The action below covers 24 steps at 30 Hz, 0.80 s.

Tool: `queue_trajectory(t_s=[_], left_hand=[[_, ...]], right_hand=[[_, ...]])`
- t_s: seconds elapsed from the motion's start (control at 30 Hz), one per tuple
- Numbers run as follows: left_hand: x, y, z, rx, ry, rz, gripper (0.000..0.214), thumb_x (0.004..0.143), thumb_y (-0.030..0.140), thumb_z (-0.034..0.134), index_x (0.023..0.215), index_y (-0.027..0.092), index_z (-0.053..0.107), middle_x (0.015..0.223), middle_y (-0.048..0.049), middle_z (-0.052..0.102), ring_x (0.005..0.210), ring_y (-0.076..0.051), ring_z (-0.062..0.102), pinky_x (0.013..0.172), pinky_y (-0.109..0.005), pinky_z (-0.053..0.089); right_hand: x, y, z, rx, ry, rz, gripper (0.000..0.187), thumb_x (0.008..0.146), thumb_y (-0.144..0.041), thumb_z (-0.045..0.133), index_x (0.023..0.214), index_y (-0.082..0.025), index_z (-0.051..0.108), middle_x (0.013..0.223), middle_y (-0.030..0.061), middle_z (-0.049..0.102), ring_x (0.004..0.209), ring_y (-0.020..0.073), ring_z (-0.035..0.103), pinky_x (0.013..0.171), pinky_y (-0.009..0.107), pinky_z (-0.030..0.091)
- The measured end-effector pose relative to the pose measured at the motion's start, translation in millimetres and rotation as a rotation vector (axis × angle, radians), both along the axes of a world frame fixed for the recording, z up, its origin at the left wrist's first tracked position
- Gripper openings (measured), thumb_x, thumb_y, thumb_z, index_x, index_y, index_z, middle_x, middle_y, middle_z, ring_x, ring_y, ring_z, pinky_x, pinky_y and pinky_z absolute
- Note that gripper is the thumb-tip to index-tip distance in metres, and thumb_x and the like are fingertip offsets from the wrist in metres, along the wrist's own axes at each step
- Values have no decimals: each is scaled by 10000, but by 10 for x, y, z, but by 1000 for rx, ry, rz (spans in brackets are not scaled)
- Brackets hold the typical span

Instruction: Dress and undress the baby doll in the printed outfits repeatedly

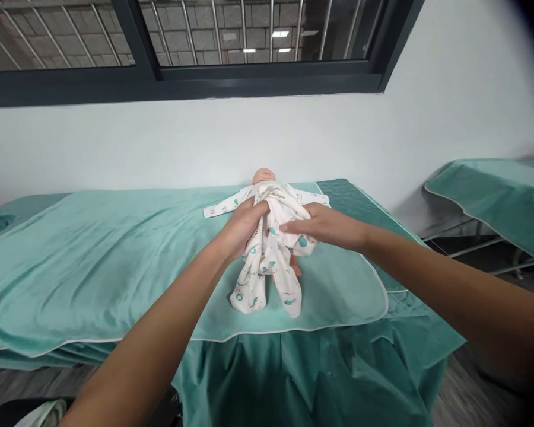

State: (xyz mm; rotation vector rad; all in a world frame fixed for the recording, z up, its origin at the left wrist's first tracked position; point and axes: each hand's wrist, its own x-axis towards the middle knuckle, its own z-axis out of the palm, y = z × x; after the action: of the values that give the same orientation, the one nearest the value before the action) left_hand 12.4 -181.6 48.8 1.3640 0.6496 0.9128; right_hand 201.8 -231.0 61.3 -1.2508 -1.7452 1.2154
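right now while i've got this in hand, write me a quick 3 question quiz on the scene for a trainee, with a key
1. True or false: only the left hand touches the clothes.
2. Multiple choice: which way does the doll's head point?
a) toward the person
b) toward the wall
c) toward the floor
3. Fill the gap: the clothes have two long ___, spread out to either side on the green cloth.

Key
1. False; the right hand is on them too.
2. b
3. sleeves
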Motion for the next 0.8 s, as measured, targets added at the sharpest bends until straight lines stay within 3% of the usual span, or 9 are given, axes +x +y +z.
queue_trajectory(t_s=[0.07, 0.13, 0.23, 0.3, 0.4, 0.53, 0.63, 0.73, 0.8], left_hand=[[8, -21, -63, -43, 42, -60, 303, 768, 456, 715, 879, 177, 677, 623, -22, 653, 580, -198, 627, 574, -311, 488], [1, -69, -96, -91, 129, -206, 355, 764, 480, 735, 927, 166, 700, 711, -63, 709, 664, -235, 681, 627, -341, 524], [-13, -143, -100, -109, 205, -352, 457, 700, 438, 819, 1053, 168, 711, 927, -112, 762, 856, -285, 726, 756, -386, 555], [-15, -154, -102, -105, 174, -314, 494, 666, 405, 854, 1078, 172, 713, 996, -121, 764, 905, -290, 728, 794, -396, 559], [-3, -103, -122, -115, 71, -169, 469, 696, 405, 839, 1080, 167, 716, 1009, -121, 767, 876, -277, 731, 780, -390, 575], [25, -26, -142, -123, 26, -110, 466, 737, 438, 806, 1097, 158, 711, 1001, -135, 766, 825, -273, 735, 710, -376, 594], [22, -5, -168, -127, 27, -113, 456, 768, 476, 770, 1098, 167, 708, 992, -129, 766, 813, -258, 734, 709, -366, 596], [-28, 8, -238, -172, 80, -163, 444, 769, 498, 763, 1052, 159, 723, 962, -131, 766, 836, -252, 733, 753, -360, 591], [-66, 18, -300, -219, 136, -261, 451, 735, 441, 809, 1076, 159, 720, 980, -131, 764, 897, -262, 730, 794, -358, 585]], right_hand=[[0, 54, -44, 53, 159, -151, 224, 776, -427, 673, 807, -205, 685, 791, 26, 694, 722, 196, 609, 617, 301, 444], [16, 115, -81, 79, 310, -270, 147, 780, -375, 627, 756, -230, 625, 754, 6, 671, 690, 190, 592, 592, 296, 430], [53, 165, -112, 42, 423, -339, 109, 750, -322, 635, 697, -246, 578, 709, -14, 659, 661, 187, 590, 593, 299, 435], [67, 153, -127, 24, 483, -303, 105, 727, -308, 682, 718, -244, 599, 723, -16, 676, 680, 186, 610, 610, 298, 452], [62, 96, -177, -21, 511, -139, 207, 718, -352, 757, 862, -231, 670, 842, 10, 725, 770, 198, 654, 673, 303, 500], [-3, 36, -307, -120, 332, 92, 369, 745, -481, 773, 951, -182, 711, 840, 59, 740, 729, 209, 670, 636, 320, 520], [-63, 34, -363, -88, 266, 9, 376, 745, -466, 787, 984, -182, 727, 898, 67, 751, 775, 216, 679, 657, 321, 531], [-76, 60, -345, -47, 394, -143, 353, 759, -447, 777, 997, -192, 725, 972, 67, 753, 841, 221, 686, 701, 318, 544], [-58, 89, -329, -71, 508, -166, 330, 766, -416, 772, 1009, -199, 720, 984, 63, 754, 843, 219, 691, 701, 313, 548]])
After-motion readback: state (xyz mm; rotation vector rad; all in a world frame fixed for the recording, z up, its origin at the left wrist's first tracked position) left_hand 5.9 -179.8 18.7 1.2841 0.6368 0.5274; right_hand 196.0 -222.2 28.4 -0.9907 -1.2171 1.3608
